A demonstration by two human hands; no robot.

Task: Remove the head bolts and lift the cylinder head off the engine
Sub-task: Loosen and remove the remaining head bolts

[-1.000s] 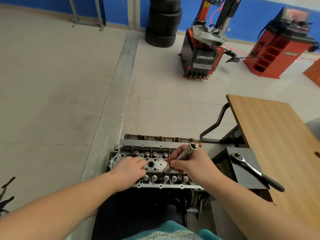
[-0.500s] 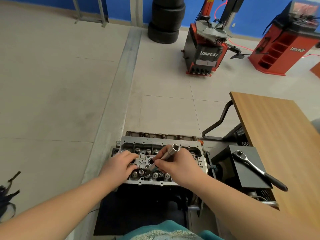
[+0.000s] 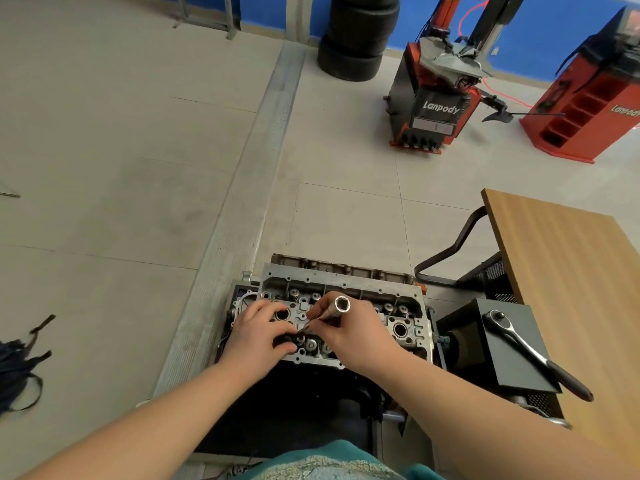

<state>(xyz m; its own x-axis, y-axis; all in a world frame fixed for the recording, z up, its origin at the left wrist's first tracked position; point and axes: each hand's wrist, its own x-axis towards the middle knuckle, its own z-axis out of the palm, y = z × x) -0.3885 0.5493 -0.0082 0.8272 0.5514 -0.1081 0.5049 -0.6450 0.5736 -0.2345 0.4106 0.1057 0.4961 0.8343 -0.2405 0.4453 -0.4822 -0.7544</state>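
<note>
The grey aluminium cylinder head point(image 3: 405, 299) lies on the engine on a dark stand in front of me. My right hand point(image 3: 356, 332) grips a long silver socket extension point(image 3: 337, 306), tilted, its open end up and its lower end down in the head near the left-centre. My left hand point(image 3: 263, 332) rests on the head's left part, fingertips at the tool's lower end; whether they pinch anything is hidden. A ratchet wrench point(image 3: 530, 351) lies on a black box to the right.
A wooden table point(image 3: 568, 271) stands at the right, the black box point(image 3: 498, 344) beside it. Far across the tiled floor are stacked tyres point(image 3: 356, 36), a red tyre changer point(image 3: 436, 98) and a red wheel balancer point(image 3: 588, 109). Dark straps point(image 3: 17, 368) lie at the left.
Both hands have shifted left along the cylinder head, the right carrying the socket extension with it. The tool's lower end now sits near the left-centre, and the left fingertips have closed in on it.
</note>
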